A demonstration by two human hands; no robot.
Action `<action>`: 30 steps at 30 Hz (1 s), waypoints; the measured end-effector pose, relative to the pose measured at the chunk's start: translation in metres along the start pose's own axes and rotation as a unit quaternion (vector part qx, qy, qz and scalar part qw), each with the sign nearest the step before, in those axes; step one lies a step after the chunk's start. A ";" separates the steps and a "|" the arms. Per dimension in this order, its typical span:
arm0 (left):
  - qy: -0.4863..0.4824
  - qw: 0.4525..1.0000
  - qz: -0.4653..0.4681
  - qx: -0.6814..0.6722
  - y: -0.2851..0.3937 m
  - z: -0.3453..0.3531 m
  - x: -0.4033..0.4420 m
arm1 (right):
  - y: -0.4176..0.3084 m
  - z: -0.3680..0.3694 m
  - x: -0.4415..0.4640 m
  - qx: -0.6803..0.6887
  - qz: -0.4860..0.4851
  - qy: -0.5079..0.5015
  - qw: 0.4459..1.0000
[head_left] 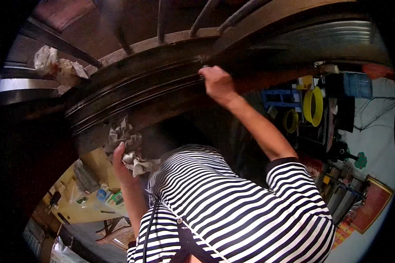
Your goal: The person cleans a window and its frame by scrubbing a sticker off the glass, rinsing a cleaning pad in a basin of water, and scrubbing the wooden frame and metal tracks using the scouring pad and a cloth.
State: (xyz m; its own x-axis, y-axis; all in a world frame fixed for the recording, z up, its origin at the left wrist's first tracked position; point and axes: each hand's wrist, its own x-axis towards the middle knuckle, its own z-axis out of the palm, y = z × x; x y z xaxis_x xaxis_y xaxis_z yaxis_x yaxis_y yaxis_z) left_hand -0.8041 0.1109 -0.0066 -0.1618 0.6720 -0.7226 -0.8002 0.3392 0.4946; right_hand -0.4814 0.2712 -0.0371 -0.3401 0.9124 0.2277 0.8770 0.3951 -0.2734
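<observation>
My left hand [122, 158] is closed around a crumpled grey-white rag [135, 163], whose folds stick out above and beside the fingers. The rag is near the lower edge of a dark window sill with track grooves [131, 94]. Up at the right part of those grooves, my right hand [219, 85] is closed in a fist. Something dark and small shows at its fingertips, but its kind is hidden. Bars [161, 22] rise from the ledge just beyond the grooves.
A clear plastic bag [46, 59] lies beside the bars at the far left. Below left stands a yellowish table [85, 204] with several small items. Yellow round frames [312, 106], a blue rack [281, 98] and a red framed panel [371, 204] are at right.
</observation>
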 end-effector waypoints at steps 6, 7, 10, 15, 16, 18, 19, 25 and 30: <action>0.009 0.999 -0.001 0.041 -0.005 0.012 0.008 | -0.015 -0.058 -0.014 0.063 0.047 -0.033 0.996; -0.014 0.999 -0.015 0.050 -0.001 0.022 0.007 | -0.018 -0.058 -0.012 0.073 0.039 -0.041 0.996; 0.067 0.993 -0.011 0.093 0.012 0.059 -0.016 | -0.034 -0.061 0.001 0.142 0.059 -0.059 0.986; 0.090 0.992 0.018 0.084 0.013 0.041 -0.019 | -0.021 -0.074 -0.012 0.153 0.035 -0.144 0.977; 0.101 0.990 0.034 0.091 0.013 0.042 -0.021 | -0.009 -0.078 -0.021 0.094 0.042 -0.158 0.982; 0.049 0.998 0.014 0.040 0.014 0.024 -0.012 | 0.021 -0.081 -0.050 -0.024 0.063 -0.189 0.980; 0.053 0.998 -0.001 0.020 0.013 0.018 -0.006 | 0.048 -0.080 -0.063 -0.109 0.073 -0.150 0.980; 0.010 0.998 0.034 0.046 0.025 0.015 -0.002 | 0.128 -0.121 -0.139 -0.305 0.372 -0.296 0.825; -0.012 0.999 0.035 0.037 0.018 0.027 0.007 | 0.051 -0.106 -0.114 -0.079 0.207 -0.084 0.971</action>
State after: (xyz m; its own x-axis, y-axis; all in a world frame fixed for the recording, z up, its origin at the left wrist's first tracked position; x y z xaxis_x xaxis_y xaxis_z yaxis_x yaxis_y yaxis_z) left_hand -0.8041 0.1390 0.0105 -0.2020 0.7106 -0.6740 -0.7429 0.3373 0.5783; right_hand -0.3612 0.1757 0.0223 0.0148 0.9994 -0.0312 0.9871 -0.0196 -0.1587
